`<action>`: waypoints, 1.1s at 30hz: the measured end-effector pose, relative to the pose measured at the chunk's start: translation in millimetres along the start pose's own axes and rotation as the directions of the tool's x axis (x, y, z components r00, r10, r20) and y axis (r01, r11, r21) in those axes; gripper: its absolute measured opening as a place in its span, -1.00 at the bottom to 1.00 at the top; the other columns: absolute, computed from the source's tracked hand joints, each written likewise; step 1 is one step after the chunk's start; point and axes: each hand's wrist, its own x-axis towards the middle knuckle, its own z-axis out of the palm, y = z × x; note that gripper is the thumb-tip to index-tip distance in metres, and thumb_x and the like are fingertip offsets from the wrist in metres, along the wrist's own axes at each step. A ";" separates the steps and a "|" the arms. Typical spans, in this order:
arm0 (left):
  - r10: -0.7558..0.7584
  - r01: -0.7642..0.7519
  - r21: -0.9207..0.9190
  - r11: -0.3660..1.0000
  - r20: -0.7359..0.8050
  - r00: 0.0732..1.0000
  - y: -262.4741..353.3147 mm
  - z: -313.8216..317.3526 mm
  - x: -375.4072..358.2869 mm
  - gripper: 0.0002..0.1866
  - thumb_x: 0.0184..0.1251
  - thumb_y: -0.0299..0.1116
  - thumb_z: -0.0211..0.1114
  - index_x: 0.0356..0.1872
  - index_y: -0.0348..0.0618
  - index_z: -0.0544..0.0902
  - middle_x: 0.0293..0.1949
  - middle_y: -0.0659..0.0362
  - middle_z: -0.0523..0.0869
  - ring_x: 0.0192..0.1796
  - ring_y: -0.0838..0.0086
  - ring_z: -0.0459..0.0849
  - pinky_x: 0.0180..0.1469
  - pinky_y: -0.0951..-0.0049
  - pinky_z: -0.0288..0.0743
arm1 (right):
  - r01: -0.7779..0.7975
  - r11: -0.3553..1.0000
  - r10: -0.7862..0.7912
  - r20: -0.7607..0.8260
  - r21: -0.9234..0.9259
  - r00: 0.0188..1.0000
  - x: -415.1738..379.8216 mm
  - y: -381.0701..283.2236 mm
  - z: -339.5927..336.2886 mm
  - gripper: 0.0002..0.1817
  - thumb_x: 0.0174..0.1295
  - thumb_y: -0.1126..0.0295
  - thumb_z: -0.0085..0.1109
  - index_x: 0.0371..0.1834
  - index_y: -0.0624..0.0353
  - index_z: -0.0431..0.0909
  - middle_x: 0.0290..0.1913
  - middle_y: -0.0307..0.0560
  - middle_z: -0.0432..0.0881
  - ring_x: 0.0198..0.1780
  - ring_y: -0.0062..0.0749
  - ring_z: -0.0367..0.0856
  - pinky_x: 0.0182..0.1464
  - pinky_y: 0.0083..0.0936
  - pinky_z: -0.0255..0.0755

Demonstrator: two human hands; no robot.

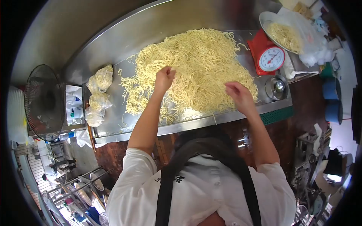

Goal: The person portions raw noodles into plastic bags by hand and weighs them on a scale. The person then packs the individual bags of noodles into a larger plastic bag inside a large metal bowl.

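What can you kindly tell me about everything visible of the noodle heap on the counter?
The noodle heap is pale yellow, a broad tangle of long, thin strands. It lies loose on the shiny metal counter, scattered more thinly at its left edge. The left hand and right hand are over it; contact is unclear.

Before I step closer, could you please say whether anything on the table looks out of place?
A thin pale strand, apparently a noodle, lies across the front rim of the steel table, while the noodle heap sits behind it.
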 end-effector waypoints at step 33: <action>0.046 0.087 -0.327 0.941 0.377 0.925 5.4 43.8 -15.9 -0.31 0.42 0.12 0.15 0.32 -0.28 0.43 0.22 -0.04 0.56 0.23 0.30 0.51 0.35 0.32 0.33 | 0.080 0.650 -0.042 -0.069 0.756 0.997 147.1 -157.2 108.8 -0.79 0.46 0.46 -0.07 0.07 0.13 0.52 -0.15 -0.15 0.62 -0.26 -0.45 0.60 -0.35 -0.44 0.58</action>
